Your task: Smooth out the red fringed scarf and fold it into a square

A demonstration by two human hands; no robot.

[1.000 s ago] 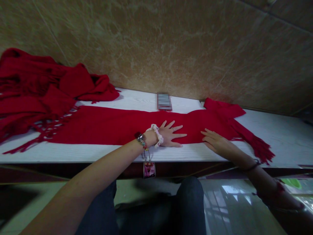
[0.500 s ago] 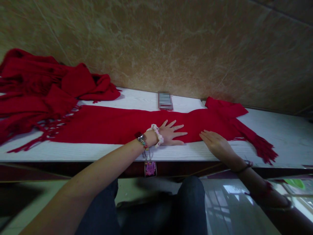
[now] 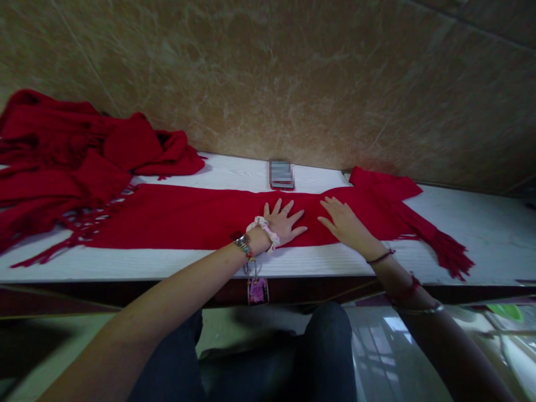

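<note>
A red scarf (image 3: 188, 218) lies stretched lengthwise on the white table (image 3: 318, 265), its left end fringed. My left hand (image 3: 282, 223) rests flat near its middle with the fingers spread. Just to the right, my right hand (image 3: 344, 222) lies on the same cloth, thumb apart from the fingers. Neither hand grips the fabric. Toward the right the cloth folds over itself, and a tasselled end (image 3: 450, 254) trails to the front right.
A heap of red fabric (image 3: 84, 151) fills the table's left end, by the marbled wall (image 3: 268, 84). Behind the scarf sits a small box-like item (image 3: 282, 174), its face blurred out. A purple tag (image 3: 258, 291) dangles at the front edge from my left wrist.
My right hand has moved left and farther back onto the scarf, its thumb now apart. My left hand has turned slightly, fingers pointing farther back. The scarf looks the same.
</note>
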